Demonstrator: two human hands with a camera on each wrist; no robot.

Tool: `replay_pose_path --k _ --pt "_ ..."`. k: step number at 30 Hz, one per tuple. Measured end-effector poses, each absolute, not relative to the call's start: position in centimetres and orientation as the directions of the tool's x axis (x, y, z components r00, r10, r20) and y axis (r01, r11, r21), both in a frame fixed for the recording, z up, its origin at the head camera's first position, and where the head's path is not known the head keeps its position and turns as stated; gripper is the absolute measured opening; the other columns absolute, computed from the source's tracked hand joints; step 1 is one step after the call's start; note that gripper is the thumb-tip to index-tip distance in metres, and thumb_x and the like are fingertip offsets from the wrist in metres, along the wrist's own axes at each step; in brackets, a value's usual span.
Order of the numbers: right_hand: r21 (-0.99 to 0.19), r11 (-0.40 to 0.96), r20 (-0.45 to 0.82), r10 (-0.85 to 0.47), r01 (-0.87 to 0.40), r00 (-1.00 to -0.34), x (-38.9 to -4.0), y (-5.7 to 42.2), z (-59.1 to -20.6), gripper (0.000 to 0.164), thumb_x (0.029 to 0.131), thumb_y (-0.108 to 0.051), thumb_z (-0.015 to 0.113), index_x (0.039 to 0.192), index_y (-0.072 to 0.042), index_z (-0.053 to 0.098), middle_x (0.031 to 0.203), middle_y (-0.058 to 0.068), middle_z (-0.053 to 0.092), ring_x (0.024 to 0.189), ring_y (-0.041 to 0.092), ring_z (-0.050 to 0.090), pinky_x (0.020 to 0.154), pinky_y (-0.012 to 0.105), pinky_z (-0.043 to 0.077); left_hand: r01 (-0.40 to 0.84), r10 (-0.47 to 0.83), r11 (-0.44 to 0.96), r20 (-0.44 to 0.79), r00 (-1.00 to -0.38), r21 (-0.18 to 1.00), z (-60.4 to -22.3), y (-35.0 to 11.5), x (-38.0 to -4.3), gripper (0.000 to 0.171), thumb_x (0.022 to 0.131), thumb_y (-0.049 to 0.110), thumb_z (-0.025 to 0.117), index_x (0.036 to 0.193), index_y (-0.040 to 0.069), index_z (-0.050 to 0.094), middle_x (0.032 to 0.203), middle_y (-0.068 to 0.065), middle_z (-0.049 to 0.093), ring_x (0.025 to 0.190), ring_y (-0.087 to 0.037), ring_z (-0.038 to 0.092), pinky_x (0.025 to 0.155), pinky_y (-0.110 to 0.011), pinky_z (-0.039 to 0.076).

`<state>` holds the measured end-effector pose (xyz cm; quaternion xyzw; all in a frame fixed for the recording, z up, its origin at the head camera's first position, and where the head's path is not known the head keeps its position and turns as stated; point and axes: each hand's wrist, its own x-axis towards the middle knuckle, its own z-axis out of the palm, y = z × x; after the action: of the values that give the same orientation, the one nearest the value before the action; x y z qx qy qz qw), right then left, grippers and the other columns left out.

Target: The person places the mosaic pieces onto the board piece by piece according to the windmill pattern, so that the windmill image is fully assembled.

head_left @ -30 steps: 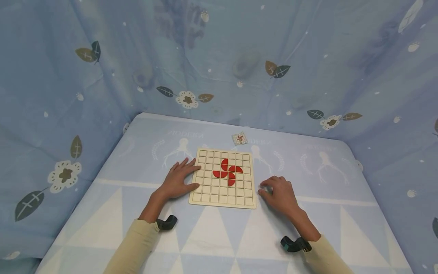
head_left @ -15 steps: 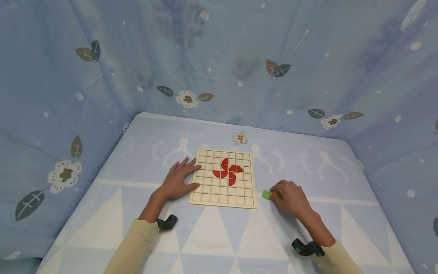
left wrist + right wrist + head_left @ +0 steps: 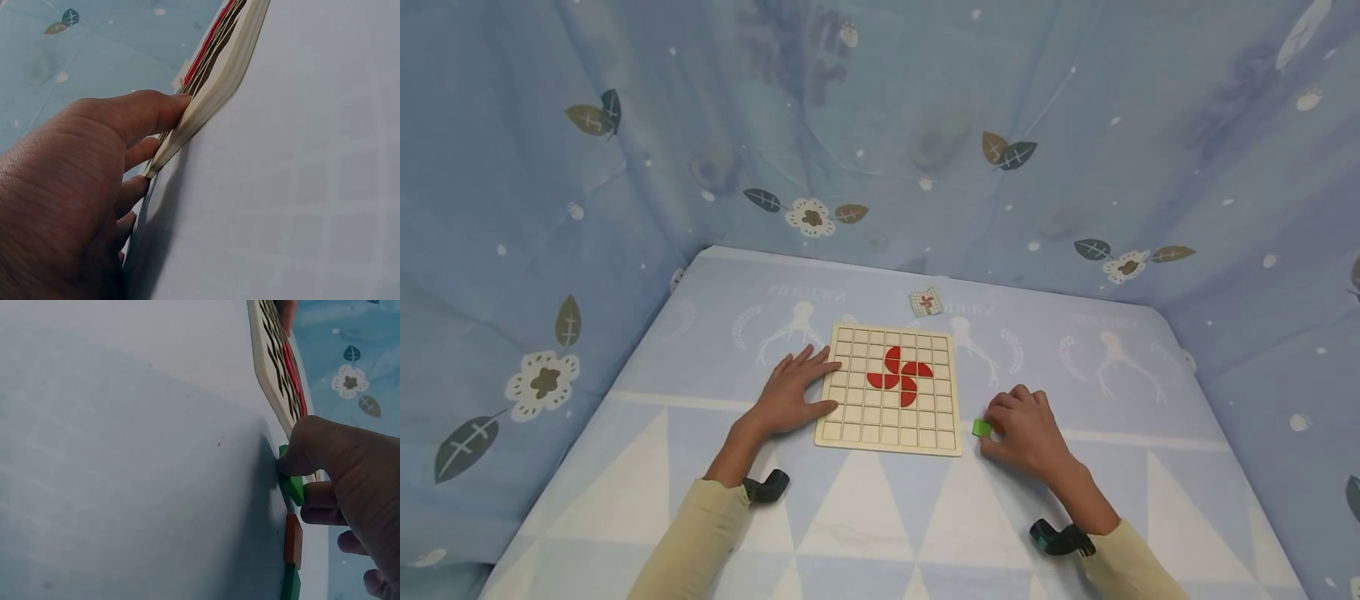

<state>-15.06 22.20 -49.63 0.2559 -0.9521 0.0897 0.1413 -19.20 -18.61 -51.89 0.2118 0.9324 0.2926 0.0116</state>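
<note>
A pale wooden grid board [image 3: 857,423] lies on the table, with several red rounded pieces [image 3: 908,385] forming a pinwheel in its cells. My left hand [image 3: 790,396] rests at the board's left edge, fingers spread and fairly straight. In the left wrist view the thumb [image 3: 156,112] lies over the board's rim [image 3: 212,103]. Right of the board, my right hand [image 3: 1024,429] pinches a bright green tile [image 3: 981,427] between thumb and finger. An orange block [image 3: 292,540] and a darker green block [image 3: 290,582] sit on the table under that hand, mostly hidden from the head view.
Behind the board lies a small pattern card [image 3: 926,302] printed with a red pinwheel. A patterned cloth covers the table [image 3: 865,508], and blue floral curtains [image 3: 880,125] stand close around its back and sides.
My right hand moved right, away from the board, uncovering the green and orange pieces, then came slightly back left and took hold of the green tile. The left hand stayed in place.
</note>
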Motion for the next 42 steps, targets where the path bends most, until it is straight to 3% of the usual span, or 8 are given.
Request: replay_pose_path --k 3,11,21,28,35,42 --pt "-0.094 0.837 0.319 -0.488 -0.539 -0.812 -15.4 21.9 -49.3 0.013 0.067 -0.026 0.076 0.075 -0.016 0.071 0.078 -0.004 0.066 0.076 0.017 0.047 0.067 0.037 0.032 0.391 0.404 0.737 0.105 -0.909 0.552 -51.8 -18.6 -19.2 0.067 0.087 0.04 0.071 0.145 0.015 0.051 0.158 -0.008 0.031 0.148 -0.029 0.014 0.117 -0.051 0.007" --pt "-0.328 0.681 0.357 -0.553 -0.655 -0.753 -16.1 19.5 -49.0 0.016 0.066 -0.018 0.077 0.081 -0.015 0.076 0.073 -0.014 0.065 0.07 0.005 0.048 0.065 0.029 0.039 0.393 0.401 0.738 0.111 -0.909 0.549 -51.7 -18.8 -19.3 0.067 0.086 0.04 0.072 0.144 0.015 0.052 0.157 -0.008 0.031 0.148 -0.03 0.015 0.117 -0.051 0.008" --pt "-0.348 0.542 0.42 -0.639 -0.765 -0.644 -17.4 15.1 -49.0 0.014 0.069 -0.014 0.074 0.083 -0.013 0.074 0.075 -0.009 0.065 0.074 0.009 0.047 0.066 0.029 0.042 0.397 0.402 0.729 0.12 -0.908 0.558 -52.2 -18.8 -19.2 0.066 0.086 0.04 0.072 0.144 0.015 0.052 0.157 -0.008 0.032 0.148 -0.03 0.015 0.117 -0.051 0.008" --pt "-0.323 0.499 0.434 -0.677 -0.805 -0.594 -18.4 12.0 -49.1 0.011 0.071 -0.016 0.074 0.082 -0.012 0.075 0.071 -0.009 0.065 0.07 0.009 0.045 0.064 0.027 0.04 0.403 0.403 0.729 0.129 -0.906 0.554 -52.2 -18.8 -19.1 0.066 0.086 0.04 0.072 0.144 0.016 0.052 0.157 -0.007 0.032 0.148 -0.029 0.015 0.117 -0.051 0.008" --pt "-0.209 0.45 0.494 -0.718 -0.868 -0.491 -19.1 10.2 -49.5 0.011 0.07 -0.01 0.073 0.081 -0.009 0.075 0.071 -0.003 0.066 0.068 0.012 0.049 0.066 0.03 0.041 0.406 0.404 0.73 0.132 -0.905 0.55 -52.3 -18.7 -19.2 0.066 0.086 0.041 0.072 0.144 0.017 0.052 0.157 -0.007 0.032 0.148 -0.029 0.016 0.117 -0.051 0.008" --pt "-0.064 0.526 0.526 -0.704 -0.848 -0.477 -19.3 10.0 -50.2 0.01 0.072 -0.016 0.073 0.081 -0.013 0.078 0.075 -0.004 0.067 0.07 0.015 0.049 0.063 0.03 0.041 0.403 0.401 0.738 0.129 -0.907 0.541 -52.4 -18.8 -19.3 0.066 0.086 0.042 0.071 0.145 0.018 0.052 0.157 -0.006 0.032 0.148 -0.028 0.015 0.117 -0.05 0.008"
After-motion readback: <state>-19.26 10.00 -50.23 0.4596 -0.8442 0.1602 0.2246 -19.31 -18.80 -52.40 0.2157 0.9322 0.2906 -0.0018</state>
